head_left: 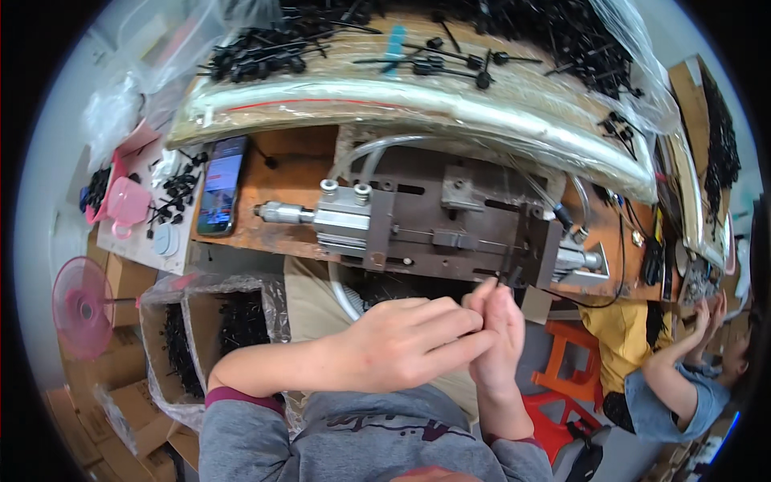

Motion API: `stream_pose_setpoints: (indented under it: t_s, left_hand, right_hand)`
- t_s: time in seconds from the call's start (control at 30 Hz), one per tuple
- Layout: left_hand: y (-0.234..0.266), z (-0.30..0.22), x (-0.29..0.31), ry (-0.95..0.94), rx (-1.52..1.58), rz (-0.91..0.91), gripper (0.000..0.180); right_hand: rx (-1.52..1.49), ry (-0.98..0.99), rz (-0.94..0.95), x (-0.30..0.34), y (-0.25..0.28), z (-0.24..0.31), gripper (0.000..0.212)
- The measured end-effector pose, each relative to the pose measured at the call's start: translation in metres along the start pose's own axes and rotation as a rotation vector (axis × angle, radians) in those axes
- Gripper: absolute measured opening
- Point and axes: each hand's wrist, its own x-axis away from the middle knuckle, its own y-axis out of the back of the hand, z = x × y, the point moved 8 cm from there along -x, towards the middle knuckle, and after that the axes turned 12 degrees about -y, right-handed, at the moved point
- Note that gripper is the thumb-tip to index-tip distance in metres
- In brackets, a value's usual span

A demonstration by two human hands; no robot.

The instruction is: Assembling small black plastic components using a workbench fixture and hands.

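Both of my hands are together in front of a metal fixture (474,221) at the bench's near edge. My right hand (496,333) is closed in a pinch, with a thin black stemmed part (507,271) rising from its fingertips beside the fixture's right end. Beside it, my left hand (409,341) is curled shut, its fingertips against the right hand's fingers. Whatever the left fingers hold is hidden. On the fixture's left sits a silver pneumatic cylinder (344,221), and a small metal block (455,238) lies along its middle.
Loose black stemmed parts (265,52) are piled on the plastic-covered ledge behind. A phone (221,186) and a pink cup (128,201) lie left. Below stands a plastic-lined box (181,321) of black parts; a pink fan (83,308) is beside it. A co-worker (675,386) sits right, near an orange stool (569,359).
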Motion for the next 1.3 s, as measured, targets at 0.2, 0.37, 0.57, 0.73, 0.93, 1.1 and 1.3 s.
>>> stream_pose_setpoints:
  t_s: [0.2,0.37,0.57,0.73,0.93,1.1,1.3]
  left_hand:
    - [-0.012,0.001,0.010,0.089,0.009,-0.123,0.032]
    - [-0.007,0.010,0.019,0.258,0.014,-0.149,0.037]
    - [-0.009,0.011,0.022,0.217,-0.088,-0.165,0.032]
    - [-0.003,0.015,0.017,0.190,-0.237,-0.165,0.026]
    - [-0.029,0.030,0.022,0.228,-0.409,0.019,0.018]
    - [-0.036,0.032,0.017,0.276,-0.481,0.100,0.027]
    - [-0.032,0.038,0.013,0.317,-0.452,0.094,0.026]
  right_hand:
    - [0.025,-0.151,0.056,-0.001,0.000,-0.011,0.055]
    - [-0.122,-0.171,-0.023,-0.005,0.008,-0.006,0.041]
    - [0.077,0.001,-0.116,0.006,0.019,0.003,0.024]
    - [0.221,0.066,-0.150,0.011,0.026,0.009,0.016]
    - [0.239,0.139,-0.177,0.019,0.028,0.020,0.016]
    - [0.267,0.219,-0.168,0.023,0.029,0.031,0.015]
    - [0.486,0.330,-0.205,0.024,0.029,0.044,0.012]
